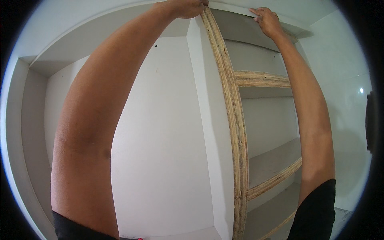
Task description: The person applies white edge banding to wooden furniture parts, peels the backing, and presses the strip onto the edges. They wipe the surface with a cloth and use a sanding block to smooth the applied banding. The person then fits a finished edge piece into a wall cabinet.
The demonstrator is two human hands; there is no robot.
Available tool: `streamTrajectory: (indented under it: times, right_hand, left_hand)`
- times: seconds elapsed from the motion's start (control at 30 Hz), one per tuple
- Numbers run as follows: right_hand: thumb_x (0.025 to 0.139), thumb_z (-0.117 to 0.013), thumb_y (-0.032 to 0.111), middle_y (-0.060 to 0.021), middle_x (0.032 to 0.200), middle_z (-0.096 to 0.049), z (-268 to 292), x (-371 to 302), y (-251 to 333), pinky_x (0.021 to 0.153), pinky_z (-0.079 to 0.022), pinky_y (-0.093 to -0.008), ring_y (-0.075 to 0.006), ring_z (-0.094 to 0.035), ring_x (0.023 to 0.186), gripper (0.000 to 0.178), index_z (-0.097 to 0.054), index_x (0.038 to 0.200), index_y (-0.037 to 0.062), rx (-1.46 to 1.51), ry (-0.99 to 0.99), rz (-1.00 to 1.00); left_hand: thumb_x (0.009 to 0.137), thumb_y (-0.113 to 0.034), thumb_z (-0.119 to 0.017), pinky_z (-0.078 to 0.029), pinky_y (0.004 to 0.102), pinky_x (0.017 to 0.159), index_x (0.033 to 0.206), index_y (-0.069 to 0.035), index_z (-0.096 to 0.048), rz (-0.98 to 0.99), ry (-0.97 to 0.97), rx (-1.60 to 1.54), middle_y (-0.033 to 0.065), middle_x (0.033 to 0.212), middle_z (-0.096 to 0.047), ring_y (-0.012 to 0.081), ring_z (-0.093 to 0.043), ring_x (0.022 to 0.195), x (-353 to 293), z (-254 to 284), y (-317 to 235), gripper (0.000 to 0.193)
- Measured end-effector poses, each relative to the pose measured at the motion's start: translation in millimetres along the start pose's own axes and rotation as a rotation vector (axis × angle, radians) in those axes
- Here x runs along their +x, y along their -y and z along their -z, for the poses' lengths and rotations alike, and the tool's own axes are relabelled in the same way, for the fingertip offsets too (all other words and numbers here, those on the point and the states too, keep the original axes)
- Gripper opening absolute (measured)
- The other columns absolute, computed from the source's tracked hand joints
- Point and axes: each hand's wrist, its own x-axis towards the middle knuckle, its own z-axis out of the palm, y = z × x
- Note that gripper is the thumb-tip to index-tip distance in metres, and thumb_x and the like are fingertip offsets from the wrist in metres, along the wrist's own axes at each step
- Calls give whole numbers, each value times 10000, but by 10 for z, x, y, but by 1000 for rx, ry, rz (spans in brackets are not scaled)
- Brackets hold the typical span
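Both my arms reach up to the top of a white built-in cabinet. My left hand (186,7) is at the upper end of the upright divider's bare plywood edge (229,82). Its fingers are curled together and partly cut off by the frame's top, so what they pinch cannot be made out. Farther right, my right hand (269,23) lies against a white strip (232,10) along the cabinet's top edge. Its fingers are stretched out to the left, with the thumb apart below them. Beneath the strip is a grey panel (244,30).
Right of the divider are shelves with raw plywood fronts, an upper shelf edge (262,79) and a lower shelf edge (276,179). Left of it is a tall compartment with a white back panel (164,152). A glossy white wall (348,108) stands at the right, with a dark object (369,122) at the rim.
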Motion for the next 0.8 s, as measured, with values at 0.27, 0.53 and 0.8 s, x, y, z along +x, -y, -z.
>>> streamTrajectory:
  times: [0.27, 0.53, 0.8]
  right_hand:
    - [1025, -669, 211, -155, 1414, -650, -39, -8, -44, 1158, -458, -465, -319, -614, 1310, 399, -694, 1419, 264, 39, -52, 3]
    - [979, -733, 244, -151, 1282, -700, 67, 1, 38, 1053, -528, -460, -337, -674, 1156, 349, -759, 1327, 234, 106, -61, -70]
    - [893, -714, 169, -206, 1116, -687, 141, 20, 248, 948, -511, -483, -399, -653, 1055, 274, -788, 1151, 117, 352, -105, -154]
  left_hand:
    - [1030, -333, -481, -437, 580, 1010, 1238, -166, -761, 164, -55, 5, 235, 1224, -666, 462, -537, 1155, -58, 9, -75, 387]
    - [990, -386, -570, -464, 587, 1075, 1286, -222, -770, 334, 61, 8, 227, 1378, -598, 495, -518, 1265, 65, 230, -336, 393]
    - [915, -323, -713, -522, 561, 1045, 1138, -85, -802, 522, -24, -35, 183, 1385, -641, 445, -565, 1317, 106, 483, -513, 338]
